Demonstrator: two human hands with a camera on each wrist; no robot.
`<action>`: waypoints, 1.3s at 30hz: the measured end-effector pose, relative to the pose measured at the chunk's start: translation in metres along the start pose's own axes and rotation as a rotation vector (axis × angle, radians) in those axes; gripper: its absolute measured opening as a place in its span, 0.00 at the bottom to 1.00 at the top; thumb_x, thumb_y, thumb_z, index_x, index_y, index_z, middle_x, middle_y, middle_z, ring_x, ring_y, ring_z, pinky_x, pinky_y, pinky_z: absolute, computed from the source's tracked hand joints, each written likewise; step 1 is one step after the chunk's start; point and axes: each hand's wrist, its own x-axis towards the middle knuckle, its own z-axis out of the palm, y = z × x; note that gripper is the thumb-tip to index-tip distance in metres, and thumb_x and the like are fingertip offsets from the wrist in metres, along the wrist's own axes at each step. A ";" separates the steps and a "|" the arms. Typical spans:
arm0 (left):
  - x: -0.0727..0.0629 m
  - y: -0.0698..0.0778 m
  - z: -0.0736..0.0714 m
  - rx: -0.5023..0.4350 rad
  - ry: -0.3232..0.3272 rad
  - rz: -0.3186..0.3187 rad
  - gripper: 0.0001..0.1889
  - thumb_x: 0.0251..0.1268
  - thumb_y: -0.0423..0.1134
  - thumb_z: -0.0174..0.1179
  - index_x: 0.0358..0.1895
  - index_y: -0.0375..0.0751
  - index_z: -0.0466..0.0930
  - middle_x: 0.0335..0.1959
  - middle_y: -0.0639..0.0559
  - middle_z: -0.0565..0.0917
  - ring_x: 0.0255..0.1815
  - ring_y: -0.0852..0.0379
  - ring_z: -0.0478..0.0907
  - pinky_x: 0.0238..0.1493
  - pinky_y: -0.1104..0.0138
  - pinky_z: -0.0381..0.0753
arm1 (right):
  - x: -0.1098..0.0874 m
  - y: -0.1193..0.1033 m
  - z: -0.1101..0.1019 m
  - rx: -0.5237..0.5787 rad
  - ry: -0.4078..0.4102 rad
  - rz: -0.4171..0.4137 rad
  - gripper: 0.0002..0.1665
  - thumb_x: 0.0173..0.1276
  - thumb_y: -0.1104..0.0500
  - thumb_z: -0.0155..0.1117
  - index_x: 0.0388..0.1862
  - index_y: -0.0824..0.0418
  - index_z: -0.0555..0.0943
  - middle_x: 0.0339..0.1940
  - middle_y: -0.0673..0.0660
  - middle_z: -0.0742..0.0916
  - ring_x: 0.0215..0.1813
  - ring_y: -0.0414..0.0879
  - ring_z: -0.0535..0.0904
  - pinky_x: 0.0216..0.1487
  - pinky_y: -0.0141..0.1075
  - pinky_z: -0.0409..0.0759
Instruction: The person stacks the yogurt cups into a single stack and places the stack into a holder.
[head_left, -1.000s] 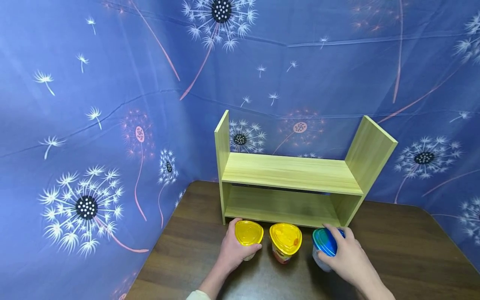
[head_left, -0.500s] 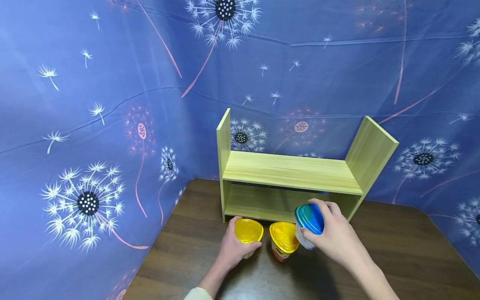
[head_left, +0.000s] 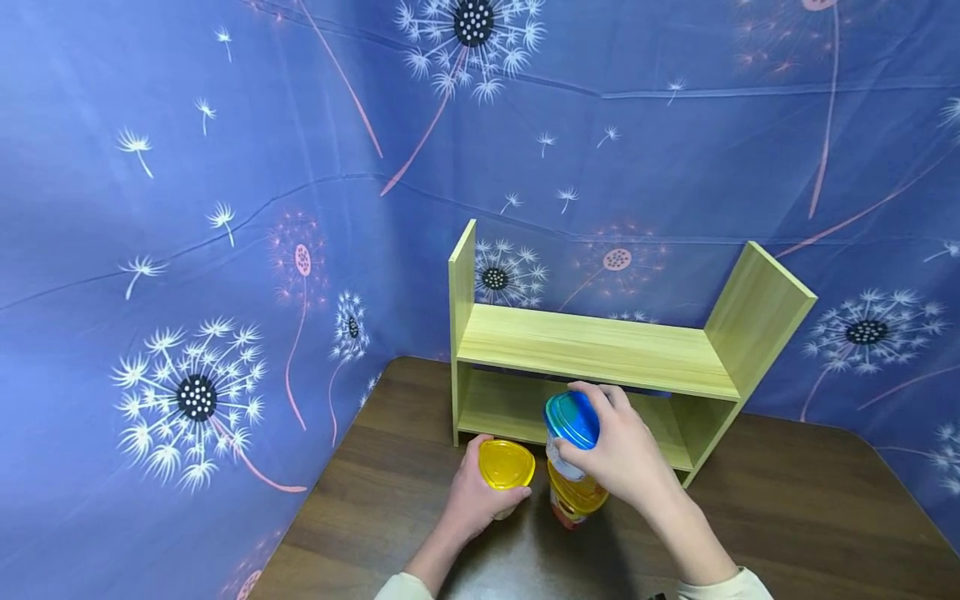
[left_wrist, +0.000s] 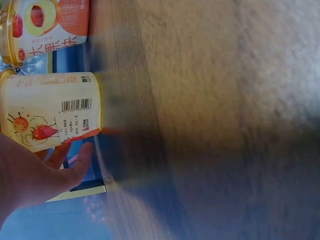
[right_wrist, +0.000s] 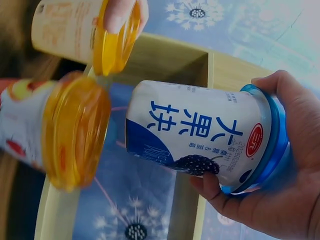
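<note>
A fruit yogurt cup with a blue lid (head_left: 570, 418) is gripped near its lid by my right hand (head_left: 624, 454). In the right wrist view this white and blue cup (right_wrist: 192, 131), printed with a blackberry, is upright with a gap between its base and the orange-yellow lid (right_wrist: 76, 132) of the middle cup. That middle yogurt cup (head_left: 576, 500) stands on the table, partly hidden by the raised one. My left hand (head_left: 474, 500) wraps round another yellow-lidded cup (head_left: 506, 464), pale with a strawberry print in the left wrist view, standing left of the middle one.
A light wooden two-tier shelf (head_left: 585, 342) with tall side panels stands right behind the cups. The brown table (head_left: 795, 483) stretches to both sides. Blue dandelion-print cloth (head_left: 300, 125) hangs behind and at the left.
My right hand has lifted the blue-lidded cup off the table and carried it left, over the middle cup. My left hand stays on its cup. The head view has shifted slightly.
</note>
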 end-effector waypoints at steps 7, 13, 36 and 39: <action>-0.001 0.000 0.002 0.011 -0.035 -0.016 0.51 0.42 0.51 0.82 0.70 0.47 0.61 0.49 0.51 0.78 0.41 0.57 0.77 0.43 0.61 0.80 | 0.007 -0.014 0.021 0.048 -0.071 -0.024 0.46 0.55 0.47 0.79 0.72 0.49 0.71 0.63 0.64 0.74 0.53 0.63 0.79 0.44 0.55 0.85; 0.000 0.001 0.001 -0.015 -0.070 -0.007 0.51 0.44 0.52 0.81 0.71 0.48 0.60 0.50 0.54 0.78 0.44 0.59 0.78 0.47 0.60 0.80 | 0.013 -0.023 0.040 0.087 -0.116 -0.066 0.46 0.55 0.45 0.79 0.72 0.47 0.71 0.64 0.61 0.75 0.54 0.60 0.79 0.45 0.52 0.85; 0.000 -0.007 -0.002 0.015 -0.046 0.030 0.53 0.47 0.56 0.79 0.75 0.47 0.57 0.62 0.48 0.76 0.58 0.49 0.77 0.60 0.48 0.77 | 0.025 -0.042 0.063 0.015 -0.114 -0.061 0.47 0.56 0.39 0.77 0.73 0.46 0.70 0.62 0.61 0.76 0.53 0.60 0.79 0.45 0.52 0.85; 0.000 -0.005 -0.003 0.001 -0.046 0.024 0.54 0.47 0.55 0.79 0.75 0.48 0.55 0.62 0.47 0.75 0.58 0.49 0.77 0.60 0.48 0.76 | 0.024 -0.044 0.063 -0.023 -0.091 -0.052 0.48 0.55 0.36 0.76 0.73 0.45 0.71 0.61 0.62 0.77 0.51 0.60 0.81 0.42 0.52 0.85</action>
